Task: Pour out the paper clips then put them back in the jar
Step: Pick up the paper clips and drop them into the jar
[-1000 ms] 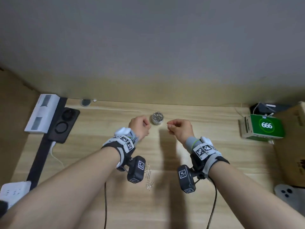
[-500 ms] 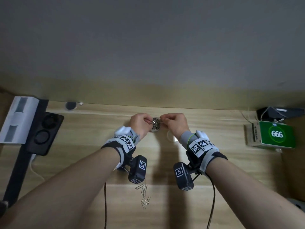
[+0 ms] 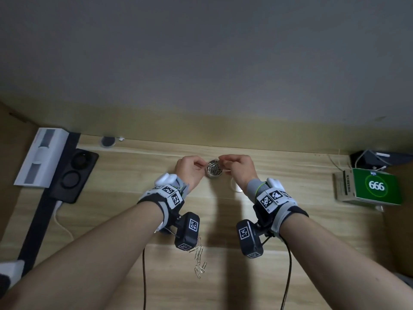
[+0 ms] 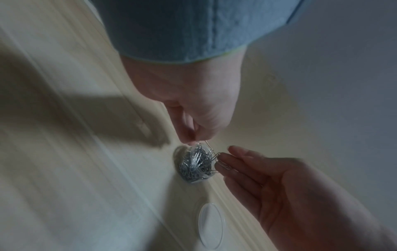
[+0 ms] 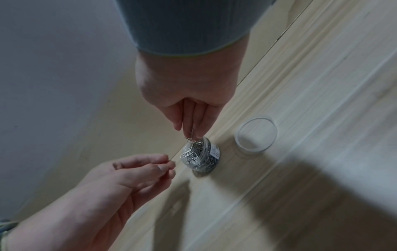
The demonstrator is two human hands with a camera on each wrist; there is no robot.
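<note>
A small clear jar (image 3: 214,168) full of silver paper clips stands near the back of the wooden table (image 3: 125,211). My left hand (image 3: 202,164) is at its left rim, and in the left wrist view this hand (image 4: 193,142) pinches one paper clip (image 4: 208,144) over the jar (image 4: 195,164). My right hand (image 3: 221,159) is at the right rim. In the right wrist view this hand (image 5: 191,132) points its fingers down at the jar's (image 5: 199,156) mouth, pinching paper clips (image 5: 190,138). Several loose paper clips (image 3: 199,258) lie nearer me, between my forearms.
The jar's clear lid (image 5: 255,133) lies on the table just right of the jar. A green box marked 666 (image 3: 377,186) sits far right. A white box (image 3: 41,157), a black device (image 3: 76,173) and a white cable (image 3: 62,220) are on the left; a wall runs behind.
Both hands moved in from beside the jar and now meet over its mouth with clips pinched. The head view shifted a little, so the table sits lower in frame.
</note>
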